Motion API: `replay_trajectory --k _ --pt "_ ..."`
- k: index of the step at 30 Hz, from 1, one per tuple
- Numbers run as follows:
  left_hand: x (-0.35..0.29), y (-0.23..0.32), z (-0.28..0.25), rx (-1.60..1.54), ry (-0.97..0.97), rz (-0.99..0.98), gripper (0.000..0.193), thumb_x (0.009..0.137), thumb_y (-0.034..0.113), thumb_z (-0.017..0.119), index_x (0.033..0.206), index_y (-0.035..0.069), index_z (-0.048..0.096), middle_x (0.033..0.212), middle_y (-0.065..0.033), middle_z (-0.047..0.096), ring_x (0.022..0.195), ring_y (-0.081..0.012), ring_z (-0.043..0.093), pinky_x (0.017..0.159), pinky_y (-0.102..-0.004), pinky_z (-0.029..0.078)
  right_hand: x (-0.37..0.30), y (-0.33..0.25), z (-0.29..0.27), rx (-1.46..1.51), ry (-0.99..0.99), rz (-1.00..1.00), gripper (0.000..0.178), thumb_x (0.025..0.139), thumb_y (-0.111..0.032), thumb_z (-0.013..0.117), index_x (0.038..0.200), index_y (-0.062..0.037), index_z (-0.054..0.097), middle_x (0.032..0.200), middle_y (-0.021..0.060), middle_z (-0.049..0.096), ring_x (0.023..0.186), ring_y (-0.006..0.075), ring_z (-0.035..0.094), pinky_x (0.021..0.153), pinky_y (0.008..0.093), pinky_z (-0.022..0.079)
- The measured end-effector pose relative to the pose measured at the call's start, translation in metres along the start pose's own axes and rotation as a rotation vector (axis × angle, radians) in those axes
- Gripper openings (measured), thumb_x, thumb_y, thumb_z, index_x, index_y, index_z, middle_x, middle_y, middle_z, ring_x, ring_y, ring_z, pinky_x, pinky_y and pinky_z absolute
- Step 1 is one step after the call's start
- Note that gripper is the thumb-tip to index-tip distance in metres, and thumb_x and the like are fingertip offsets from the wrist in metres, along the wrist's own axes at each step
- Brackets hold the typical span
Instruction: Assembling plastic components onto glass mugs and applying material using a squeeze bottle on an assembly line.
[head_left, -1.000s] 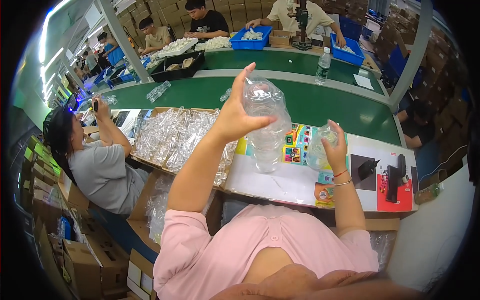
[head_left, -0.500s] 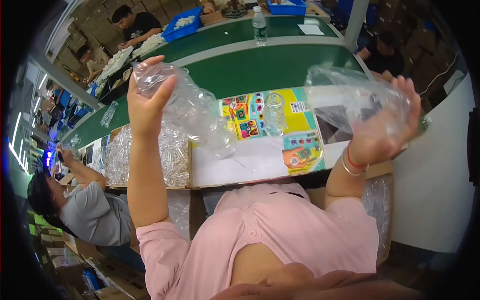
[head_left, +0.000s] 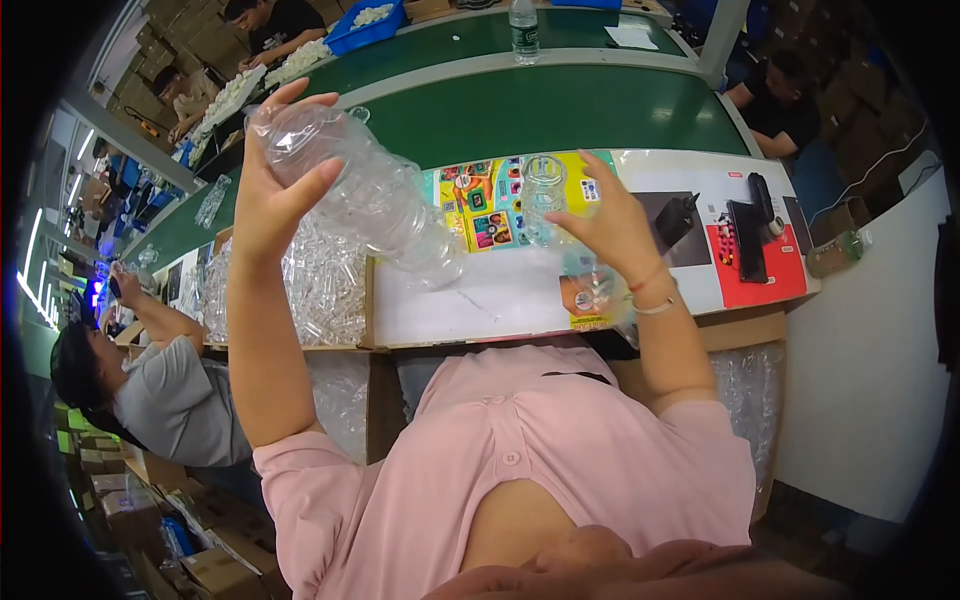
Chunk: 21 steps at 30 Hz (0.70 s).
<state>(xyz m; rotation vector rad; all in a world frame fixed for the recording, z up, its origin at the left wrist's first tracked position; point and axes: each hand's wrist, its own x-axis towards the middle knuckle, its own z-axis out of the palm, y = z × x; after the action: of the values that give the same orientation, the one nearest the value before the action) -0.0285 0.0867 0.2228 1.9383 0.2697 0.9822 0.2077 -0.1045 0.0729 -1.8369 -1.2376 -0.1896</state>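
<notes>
My left hand (head_left: 275,180) is raised at the left, its fingers and thumb around one end of a large clear plastic bottle (head_left: 370,200). The bottle tilts down to the right, its lower end over the white part of the board. A small clear ribbed jar (head_left: 543,200) stands upright on a colourful printed sheet (head_left: 490,230). Just right of the jar is my right hand (head_left: 610,220), thumb and fingers apart. Beneath that hand is thin clear plastic film (head_left: 605,290); whether the hand touches it I cannot tell.
A box of small clear plastic pieces (head_left: 325,290) stands left of the board. At its right lie a black phone-like object (head_left: 748,240), another black item (head_left: 675,220) and a greenish bottle (head_left: 840,253). Behind runs a green conveyor belt (head_left: 450,115) with a water bottle (head_left: 524,35). Several people work nearby.
My right hand has come left and inward to beside the jar. The clear film it held up at the right is now lower, uncovering the black items. The left hand still holds the bottle.
</notes>
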Motion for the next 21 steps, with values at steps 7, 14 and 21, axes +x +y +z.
replay_trajectory --k 7,14,21 --pt "-0.005 0.001 -0.01 0.028 -0.067 -0.107 0.069 0.063 0.011 0.077 0.123 0.005 0.042 0.106 -0.0069 0.055 0.099 -0.017 0.054 0.088 -0.0294 0.042 0.033 0.024 0.029 0.086 -0.227 -0.032 0.064 0.066 -0.024 0.074 0.122 -0.0129 0.045 0.108 0.0115 0.058 0.096 0.0279 0.057 0.079 0.0332 0.046" --pt "-0.012 -0.013 -0.005 -0.023 0.009 -0.05 0.076 0.063 0.016 0.08 0.126 0.007 0.039 0.11 -0.0089 0.052 0.103 -0.0197 0.052 0.088 -0.0309 0.043 0.037 0.034 0.015 0.173 -0.287 -0.018 0.061 0.067 -0.022 0.074 0.122 -0.0143 0.046 0.105 0.0077 0.06 0.094 0.0244 0.058 0.076 0.0306 0.045" --pt "-0.022 -0.021 -0.004 -0.087 0.019 0.007 0.097 0.058 0.03 0.083 0.134 0.007 0.027 0.114 -0.0108 0.049 0.108 -0.0238 0.049 0.094 -0.0355 0.039 0.035 -0.014 -0.027 0.344 -0.19 -0.07 0.063 0.062 -0.014 0.078 0.118 -0.0106 0.051 0.092 0.0006 0.058 0.068 0.0039 0.047 0.058 0.0165 0.039"
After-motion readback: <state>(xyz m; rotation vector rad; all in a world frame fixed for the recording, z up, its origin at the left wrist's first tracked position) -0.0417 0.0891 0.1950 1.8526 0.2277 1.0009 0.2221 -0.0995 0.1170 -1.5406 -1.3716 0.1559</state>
